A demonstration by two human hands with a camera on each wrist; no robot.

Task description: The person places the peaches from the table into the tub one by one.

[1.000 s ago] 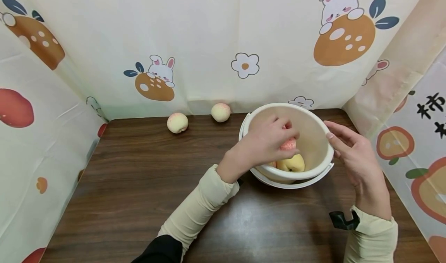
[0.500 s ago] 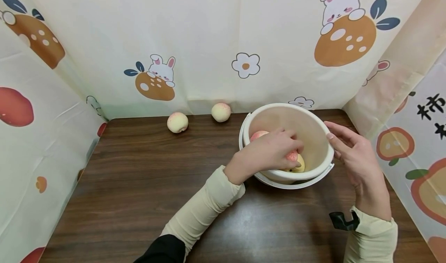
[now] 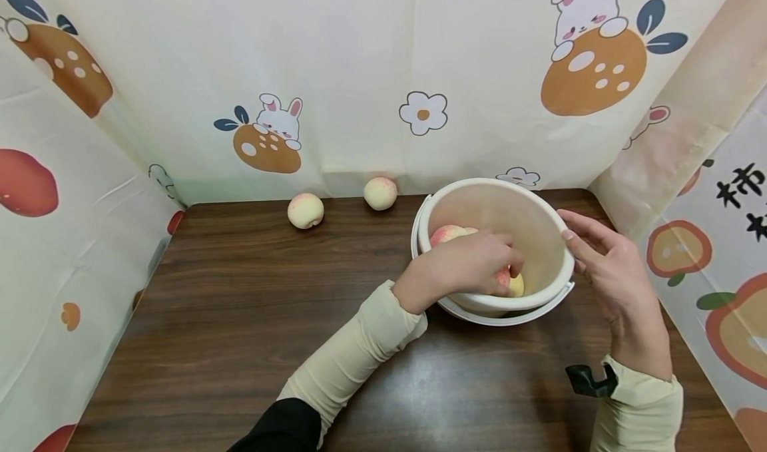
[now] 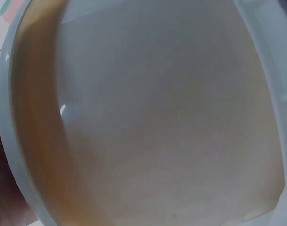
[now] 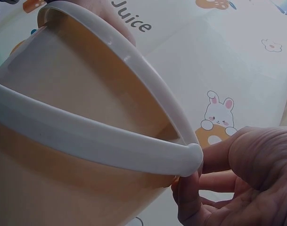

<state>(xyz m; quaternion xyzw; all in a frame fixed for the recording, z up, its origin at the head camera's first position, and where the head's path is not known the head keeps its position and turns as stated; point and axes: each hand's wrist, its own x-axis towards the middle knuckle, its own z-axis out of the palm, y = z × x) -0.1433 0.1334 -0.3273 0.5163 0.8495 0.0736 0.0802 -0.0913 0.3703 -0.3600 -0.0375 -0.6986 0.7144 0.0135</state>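
Observation:
A cream bucket [image 3: 497, 209] with a white rim and a lowered white handle [image 3: 509, 319] stands at the right of the table. My left hand [image 3: 464, 265] reaches inside it, fingers curled round a pink peach [image 3: 502, 277] low in the bucket. A yellow peach [image 3: 516, 286] lies beside those fingers, and another pinkish peach [image 3: 446, 233] sits at the bucket's left wall. My right hand [image 3: 614, 262] grips the rim on the right side; the right wrist view shows the thumb and fingers pinching the edge [image 5: 192, 157]. In the left wrist view only the bucket's inner wall [image 4: 167, 113] shows.
Two pale peaches, a left one [image 3: 305, 211] and a right one [image 3: 380, 193], rest at the back of the dark wooden table [image 3: 240, 305]. Printed cloth walls [image 3: 353, 72] enclose the back and sides.
My left hand has moved down and rightward inside the bucket with the pink peach, exposing the peach at the left wall. The right hand stays on the rim.

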